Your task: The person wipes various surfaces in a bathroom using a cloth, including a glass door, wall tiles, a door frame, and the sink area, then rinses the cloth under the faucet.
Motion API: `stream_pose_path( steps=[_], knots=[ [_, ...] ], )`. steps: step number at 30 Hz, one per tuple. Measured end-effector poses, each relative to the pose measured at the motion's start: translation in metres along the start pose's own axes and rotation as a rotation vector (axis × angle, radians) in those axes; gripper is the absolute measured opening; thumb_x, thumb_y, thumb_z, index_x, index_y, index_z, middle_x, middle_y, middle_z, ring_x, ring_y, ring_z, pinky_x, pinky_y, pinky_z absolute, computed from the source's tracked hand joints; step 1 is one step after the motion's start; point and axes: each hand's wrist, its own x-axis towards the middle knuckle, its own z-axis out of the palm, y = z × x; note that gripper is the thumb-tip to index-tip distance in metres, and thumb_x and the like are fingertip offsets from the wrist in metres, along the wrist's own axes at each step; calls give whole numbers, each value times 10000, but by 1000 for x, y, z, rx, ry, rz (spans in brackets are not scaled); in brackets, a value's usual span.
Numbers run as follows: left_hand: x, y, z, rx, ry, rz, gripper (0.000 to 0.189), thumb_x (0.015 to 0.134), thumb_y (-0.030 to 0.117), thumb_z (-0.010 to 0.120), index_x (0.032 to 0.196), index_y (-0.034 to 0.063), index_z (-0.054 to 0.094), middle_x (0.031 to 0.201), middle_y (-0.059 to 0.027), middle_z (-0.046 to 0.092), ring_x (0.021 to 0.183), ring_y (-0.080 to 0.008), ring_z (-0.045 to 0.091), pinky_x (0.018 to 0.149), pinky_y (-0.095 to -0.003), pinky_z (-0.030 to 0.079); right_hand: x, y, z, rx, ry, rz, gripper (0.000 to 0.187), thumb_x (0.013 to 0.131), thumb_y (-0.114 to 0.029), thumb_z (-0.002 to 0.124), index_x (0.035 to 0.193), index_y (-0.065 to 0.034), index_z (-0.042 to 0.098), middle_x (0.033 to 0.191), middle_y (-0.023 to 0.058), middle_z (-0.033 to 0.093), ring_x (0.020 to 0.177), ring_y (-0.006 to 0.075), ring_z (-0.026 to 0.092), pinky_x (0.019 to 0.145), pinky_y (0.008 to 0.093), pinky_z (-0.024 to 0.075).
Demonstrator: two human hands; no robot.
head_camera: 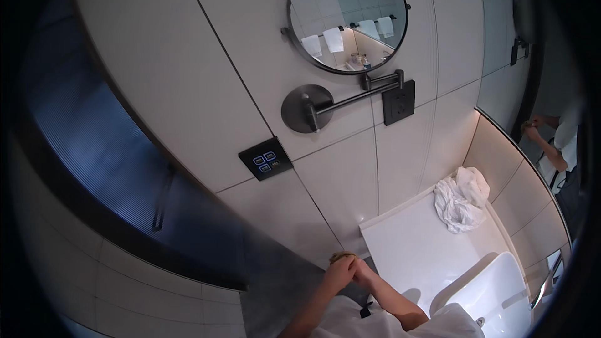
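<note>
Close together at the bottom centre, my left hand [340, 273] and my right hand [363, 273] are closed around a small brownish cloth-like thing [343, 257]. Only its upper edge shows above my fingers, so its full shape is hidden. Both hands are in front of my white top, left of a white countertop [399, 253]. A crumpled white cloth or plastic bundle [462, 199] lies in the counter's far corner, away from my hands. To the right of my right forearm is a white washbasin [502, 286].
A round mirror [347, 19] hangs on a jointed metal wall arm [357, 98], beside a black socket plate [399, 103]. Lower left is a lit switch panel [265, 158]. A ribbed-glass door [103, 117] stands left; a large wall mirror [554, 89] and a tap [547, 281] are right.
</note>
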Motion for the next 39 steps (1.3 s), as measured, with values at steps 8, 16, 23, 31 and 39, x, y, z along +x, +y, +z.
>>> stream_pose_path(
  steps=[8, 16, 23, 31, 39],
  knots=[
    [-7, -14, 24, 5, -134, -36, 269, 1006, 304, 553, 959, 53, 637, 856, -253, 695, 848, -468, 685, 766, -573, 539, 23, -50, 32, -266, -54, 51, 282, 979, -230, 564, 1187, -87, 691, 1063, 99, 721, 1002, 271, 682, 824, 346, 526],
    [6, 57, -250, -9, 657, 185, 140, 953, 172, 685, 968, 33, 693, 785, -96, 686, 763, -176, 682, 717, -345, 557, 27, -202, 97, -1172, 40, -646, 277, 942, -219, 580, 1177, -106, 674, 1033, 74, 700, 975, 282, 673, 777, 368, 526],
    [62, 57, -485, -291, 1092, 309, 260, 1015, 223, 687, 1151, 7, 640, 974, -49, 639, 832, -112, 588, 741, -269, 517, 36, -491, 230, -1240, 815, -1472, 620, 741, -70, 697, 1340, -52, 538, 1288, 156, 565, 1147, 342, 561, 842, 435, 467],
    [46, 48, -516, -290, 801, 273, 328, 1053, 261, 629, 1193, -35, 654, 1046, -61, 681, 913, -115, 637, 723, -274, 558, 179, -698, 401, -1130, 1218, -1846, 847, 776, -192, 656, 1550, 9, 377, 1597, 279, 362, 1537, 412, 268, 1262, 545, 148],
    [15, -31, -497, -900, 742, 168, 279, 1055, 218, 560, 1120, -18, 693, 952, -91, 658, 757, -153, 659, 623, -294, 560, 187, -561, 480, -990, 1211, -1728, 550, 1034, -389, 447, 1375, 18, 591, 1507, 268, 483, 1498, 417, 330, 1251, 579, 140]
  ],
)
